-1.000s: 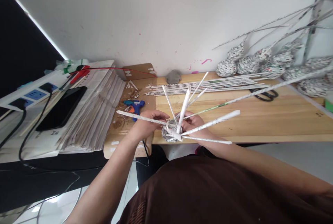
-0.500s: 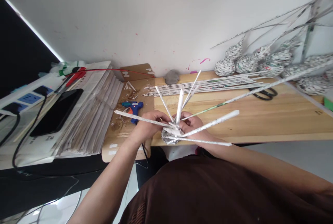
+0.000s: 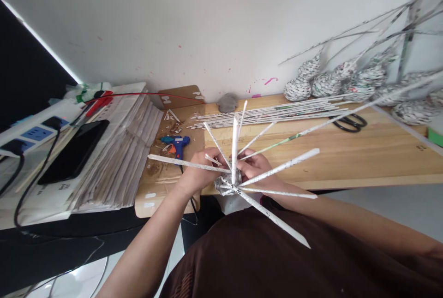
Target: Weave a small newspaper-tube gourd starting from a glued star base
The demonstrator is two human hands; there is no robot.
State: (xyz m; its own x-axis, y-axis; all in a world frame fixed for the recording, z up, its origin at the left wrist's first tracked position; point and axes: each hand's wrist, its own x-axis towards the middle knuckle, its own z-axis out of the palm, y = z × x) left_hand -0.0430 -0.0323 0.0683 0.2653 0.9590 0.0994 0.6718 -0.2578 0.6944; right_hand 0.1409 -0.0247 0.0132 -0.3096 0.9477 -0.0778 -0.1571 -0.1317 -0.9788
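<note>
Pale wood tops the table [image 3: 346, 159] against a paint-spotted wall [image 3: 173, 16] in the head view. By the near edge, your left hand [image 3: 199, 175] and right hand [image 3: 258, 164] grip one woven paper piece [image 3: 223, 185] between them. Around lie one glue gun [image 3: 179, 146], one phone [image 3: 74, 150], one pair of scissors [image 3: 350, 128].

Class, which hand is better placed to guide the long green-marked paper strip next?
Probably the right hand: the strip runs out beside it, while the left hand is on the woven piece's other side.
</note>
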